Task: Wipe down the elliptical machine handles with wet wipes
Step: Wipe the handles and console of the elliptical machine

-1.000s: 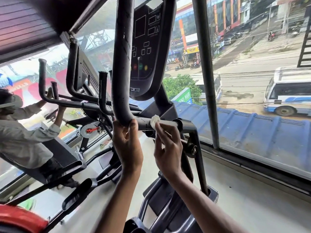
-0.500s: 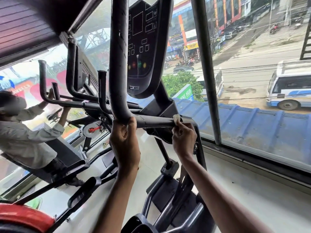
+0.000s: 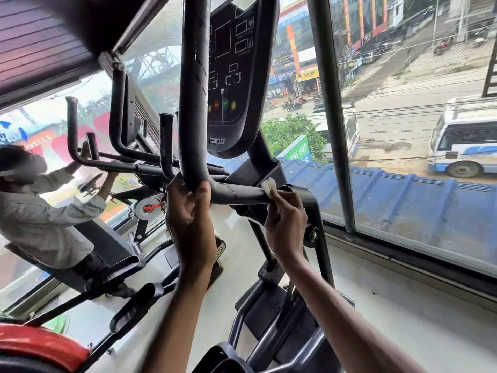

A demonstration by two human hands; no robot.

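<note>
**Wiping the horizontal run of the handle, pivot end**

The step in hand is the wipe of the lower, horizontal run of the handle. The left hand grips the bend of the tube, fingers curled round it, and steadies it. The right hand pinches the wet wipe and presses it on top of the tube, just beside the pivot joint and below the console. The wipe appears bunched; how far it wraps under the tube cannot be told. The next move calls for a slide of the wipe along the tube toward the left hand under steady pressure, then a shift of the left grip to expose the bend.
</note>
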